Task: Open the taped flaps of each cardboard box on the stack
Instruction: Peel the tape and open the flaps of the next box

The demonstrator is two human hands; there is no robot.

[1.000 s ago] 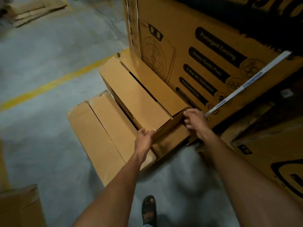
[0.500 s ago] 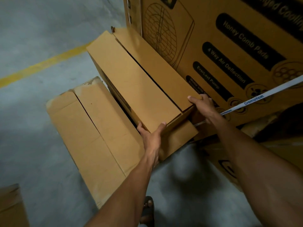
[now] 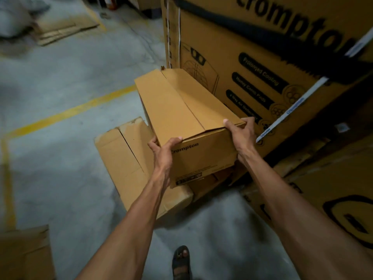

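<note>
A long brown cardboard box (image 3: 181, 110) with "Crompton" printed on its near end sits raised at the centre, its two top flaps meeting along a middle seam. My left hand (image 3: 163, 156) grips its near left corner, fingers curled over the top edge. My right hand (image 3: 241, 131) grips the near right corner, thumb on top of the right flap. Below it lies a second long box (image 3: 125, 158) on the floor, its flaps slightly parted, and another box (image 3: 210, 180) shows under the near end.
A tall printed Crompton carton (image 3: 272, 63) with white strapping stands close on the right, another carton (image 3: 333, 199) lower right. Flattened cardboard (image 3: 64, 29) lies far left, a box (image 3: 24, 253) at bottom left. Yellow floor line (image 3: 66, 114). My sandalled foot (image 3: 181, 261) is below.
Both hands moved from the flap ends to the near corners of the top box. The box's near end has come up and toward me, and its end face now shows.
</note>
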